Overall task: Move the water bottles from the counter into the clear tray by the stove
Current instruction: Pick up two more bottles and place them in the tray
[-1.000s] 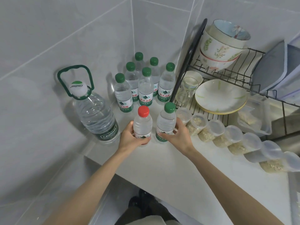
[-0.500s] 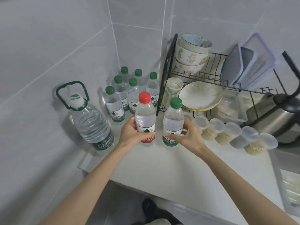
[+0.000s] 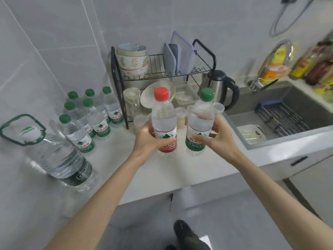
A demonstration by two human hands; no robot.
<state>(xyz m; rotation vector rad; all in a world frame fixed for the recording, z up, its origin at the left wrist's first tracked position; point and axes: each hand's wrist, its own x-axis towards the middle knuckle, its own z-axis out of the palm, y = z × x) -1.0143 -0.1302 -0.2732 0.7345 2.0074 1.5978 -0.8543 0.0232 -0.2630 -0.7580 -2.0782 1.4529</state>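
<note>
Over the white worktop (image 3: pixel 126 170), the red-capped water bottle (image 3: pixel 163 121) and the green-capped water bottle (image 3: pixel 200 121) are held nearly upright, side by side. The left hand (image 3: pixel 144 141) grips the red-capped one around its label, and the right hand (image 3: pixel 219 136) grips the green-capped one. One second ago both stood on the worktop.

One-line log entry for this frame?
left hand: grips red-cap bottle | right hand: grips green-cap bottle | both upright, held over counter

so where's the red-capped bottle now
Head view, centre: the clear red-capped water bottle is held in the left hand, just left of the clear green-capped bottle in the right hand.
</note>
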